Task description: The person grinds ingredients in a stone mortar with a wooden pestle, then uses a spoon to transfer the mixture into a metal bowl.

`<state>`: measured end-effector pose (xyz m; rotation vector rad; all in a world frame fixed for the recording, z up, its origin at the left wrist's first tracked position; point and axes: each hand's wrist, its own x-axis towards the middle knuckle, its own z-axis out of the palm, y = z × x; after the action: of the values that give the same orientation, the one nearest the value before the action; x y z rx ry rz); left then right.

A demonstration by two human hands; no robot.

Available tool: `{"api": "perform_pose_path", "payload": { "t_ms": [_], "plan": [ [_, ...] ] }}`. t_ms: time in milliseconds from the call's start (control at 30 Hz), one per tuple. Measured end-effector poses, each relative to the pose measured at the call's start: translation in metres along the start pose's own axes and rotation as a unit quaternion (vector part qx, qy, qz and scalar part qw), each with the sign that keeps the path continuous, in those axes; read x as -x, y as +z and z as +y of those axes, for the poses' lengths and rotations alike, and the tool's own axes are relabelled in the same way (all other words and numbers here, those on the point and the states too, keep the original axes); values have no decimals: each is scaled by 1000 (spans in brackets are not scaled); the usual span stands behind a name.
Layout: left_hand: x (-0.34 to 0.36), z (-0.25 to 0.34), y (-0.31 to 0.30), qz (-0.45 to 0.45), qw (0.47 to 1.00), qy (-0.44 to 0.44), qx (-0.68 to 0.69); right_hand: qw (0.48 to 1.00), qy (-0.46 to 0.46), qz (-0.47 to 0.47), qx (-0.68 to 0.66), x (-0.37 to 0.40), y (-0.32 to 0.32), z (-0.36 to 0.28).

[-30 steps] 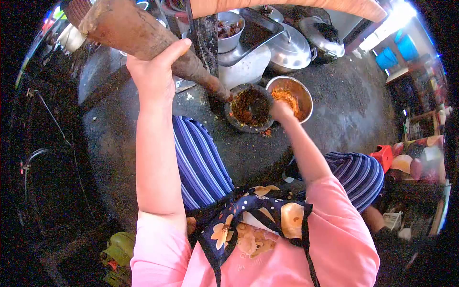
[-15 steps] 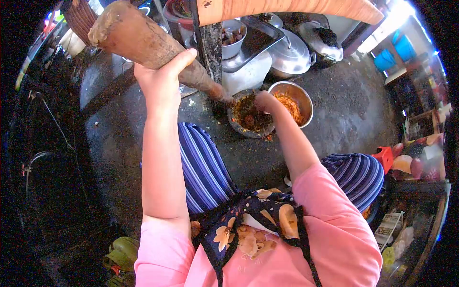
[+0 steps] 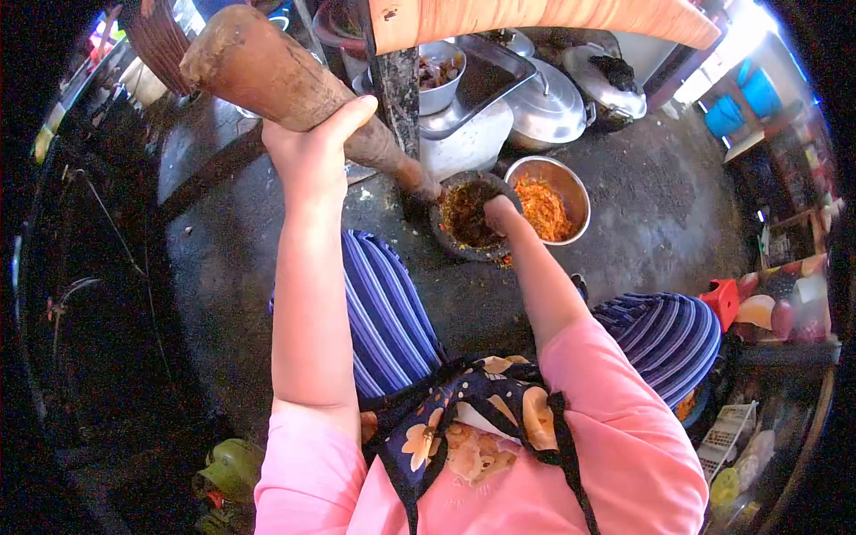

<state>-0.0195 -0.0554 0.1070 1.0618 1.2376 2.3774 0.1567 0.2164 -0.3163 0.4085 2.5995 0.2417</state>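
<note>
My left hand (image 3: 308, 147) grips a thick wooden pestle (image 3: 259, 67) around its shaft. The pestle slants, wide end up at the left, its narrow tip near the left rim of a dark stone mortar (image 3: 453, 249) on the floor. Inside the mortar is a dark brown-red mash (image 3: 468, 209). My right hand (image 3: 502, 212) reaches into the mortar at its right side, with the fingers hidden. Touching or close beside the mortar stands a steel bowl (image 3: 578, 192) of orange shredded or crushed food (image 3: 542, 207).
A wooden post (image 3: 398, 98) rises just beyond the mortar. Behind it are a lidded metal pot (image 3: 542, 102), a dark tray (image 3: 490, 76) and a small bowl (image 3: 440, 94). A curved wooden piece (image 3: 535, 22) crosses the top. My knees in striped cloth (image 3: 388, 312) flank the near side.
My right hand has shifted toward me along the mortar's right side. My left hand keeps the pestle in nearly the same position; the whole view has shifted slightly.
</note>
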Motion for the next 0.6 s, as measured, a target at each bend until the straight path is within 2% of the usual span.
{"api": "perform_pose_path", "payload": {
  "t_ms": [33,100,167,233,267,300,333,367,400,433,467,500,533,600],
  "plan": [
    [0,1,0,0,1000,0,-1,1000,-1,0,0,1,-20,-1],
    [-1,1,-1,-3,1000,4,-2,991,96,-30,-84,20,-74,6],
    [-1,0,-2,1,1000,6,2,994,85,-54,-50,43,-85,22],
    [-1,-2,-4,7,1000,7,4,995,92,38,-7,93,-132,1],
    [-1,-2,-4,6,1000,7,6,999,30,19,33,122,-154,-5],
    [-1,-1,-4,5,1000,6,9,999,27,18,34,128,-139,-8],
    [-1,0,-4,7,1000,5,7,959,117,161,-202,135,-131,-15],
    [0,1,-3,5,1000,3,3,836,199,289,-421,139,-126,-21],
    [0,1,-2,1,1000,1,1,864,236,237,-376,141,-123,-20],
    [1,1,-3,1,1000,-1,1,863,237,236,-377,139,-119,-22],
    [0,0,-3,-5,1000,7,5,949,189,108,-228,130,-105,-21],
    [0,-1,-3,-10,1000,15,9,989,133,-26,-67,119,-91,-21],
    [-1,-1,-3,-13,1000,15,10,953,218,26,-211,66,1,-11],
    [-1,-3,-4,-4,1000,12,-4,956,211,41,-201,51,-1,-33]
  ]
}}
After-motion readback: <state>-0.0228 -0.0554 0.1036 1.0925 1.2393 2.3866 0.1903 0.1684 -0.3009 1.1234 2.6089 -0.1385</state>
